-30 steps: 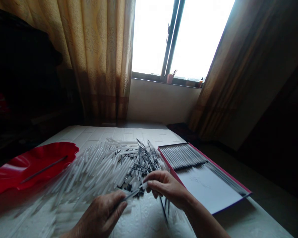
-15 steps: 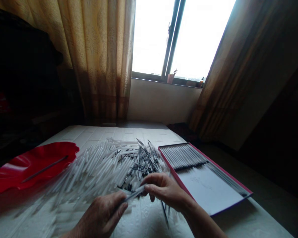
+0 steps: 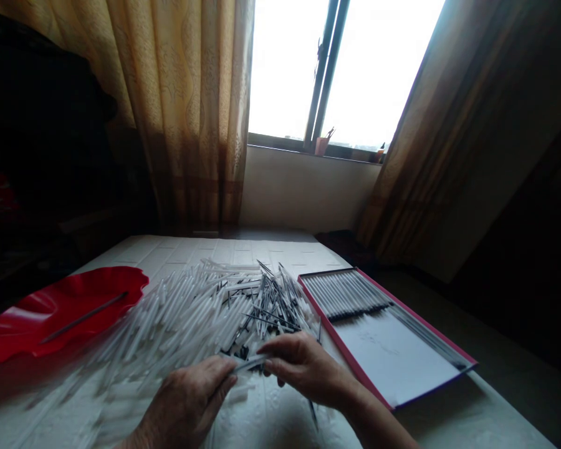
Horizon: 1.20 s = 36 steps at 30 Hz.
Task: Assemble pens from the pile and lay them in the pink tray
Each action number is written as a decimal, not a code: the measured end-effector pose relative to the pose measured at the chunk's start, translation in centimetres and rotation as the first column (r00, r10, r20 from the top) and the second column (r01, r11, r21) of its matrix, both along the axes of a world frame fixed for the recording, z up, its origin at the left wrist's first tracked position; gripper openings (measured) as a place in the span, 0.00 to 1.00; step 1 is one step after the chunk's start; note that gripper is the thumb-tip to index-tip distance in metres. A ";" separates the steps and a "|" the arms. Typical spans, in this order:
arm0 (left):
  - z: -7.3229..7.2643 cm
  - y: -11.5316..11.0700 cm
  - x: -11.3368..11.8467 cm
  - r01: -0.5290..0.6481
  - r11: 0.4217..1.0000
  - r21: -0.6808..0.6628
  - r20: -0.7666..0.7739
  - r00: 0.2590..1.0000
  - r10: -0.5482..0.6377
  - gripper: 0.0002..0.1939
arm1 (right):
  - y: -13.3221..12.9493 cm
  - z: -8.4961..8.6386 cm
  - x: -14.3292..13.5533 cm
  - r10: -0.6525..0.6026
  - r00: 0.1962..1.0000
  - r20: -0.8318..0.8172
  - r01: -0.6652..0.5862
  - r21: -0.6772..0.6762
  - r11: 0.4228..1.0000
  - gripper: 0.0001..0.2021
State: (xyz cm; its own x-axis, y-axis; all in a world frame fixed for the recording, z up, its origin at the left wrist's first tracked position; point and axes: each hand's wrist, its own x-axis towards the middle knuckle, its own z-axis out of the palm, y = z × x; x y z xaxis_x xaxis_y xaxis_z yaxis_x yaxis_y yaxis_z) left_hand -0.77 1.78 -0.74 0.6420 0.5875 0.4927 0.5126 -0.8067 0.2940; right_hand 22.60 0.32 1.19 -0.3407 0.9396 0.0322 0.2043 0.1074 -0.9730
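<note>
Between my two hands, low in the middle of the view, is a thin whitish pen tube. My left hand pinches its left end between thumb and fingers. The other end is gripped by the thumb and fingers of my right hand. Just beyond the hands lies a wide heap of clear pen barrels. Dark, thin refills are piled at its right side. Small black pieces lie near the held tube, partly hidden by my fingers.
A red wavy-edged dish with one pen is at the left. On the right, a red-rimmed box holds a row of pens and a white sheet. Behind the white table are curtains and a window.
Both hands have drawn slightly closer together, my right hand moving a little left. The tube shows less length between them and sits at a flatter angle.
</note>
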 end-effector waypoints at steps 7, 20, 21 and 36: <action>0.2 0.2 -0.2 0.065 0.998 0.013 -0.010 0.998 -0.065 0.10 | 0.2 -0.2 -0.3 0.055 0.988 -0.141 -0.062 -0.043 0.997 0.17; 0.4 -0.2 -0.2 0.036 0.998 0.045 -0.017 0.999 -0.036 0.11 | 0.0 -0.3 -0.9 0.015 0.992 -0.123 -0.032 -0.134 0.991 0.22; 0.5 -0.2 -0.2 0.039 0.998 0.048 -0.017 0.999 -0.039 0.11 | 0.0 -0.4 -0.9 0.017 0.992 -0.123 -0.034 -0.139 0.990 0.22; 0.6 -0.5 0.0 0.043 0.999 -0.004 0.063 0.997 -0.043 0.13 | 0.0 -0.6 -1.4 0.028 0.991 -0.128 -0.049 -0.165 0.985 0.22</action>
State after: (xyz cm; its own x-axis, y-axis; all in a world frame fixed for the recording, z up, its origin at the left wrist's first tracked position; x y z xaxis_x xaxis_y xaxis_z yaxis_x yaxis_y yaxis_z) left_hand -0.77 1.27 -0.17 0.6348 0.5628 0.5294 0.4579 -0.8259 0.3289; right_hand 21.20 0.31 0.61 -0.3796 0.9217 -0.0795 0.0788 -0.0534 -0.9955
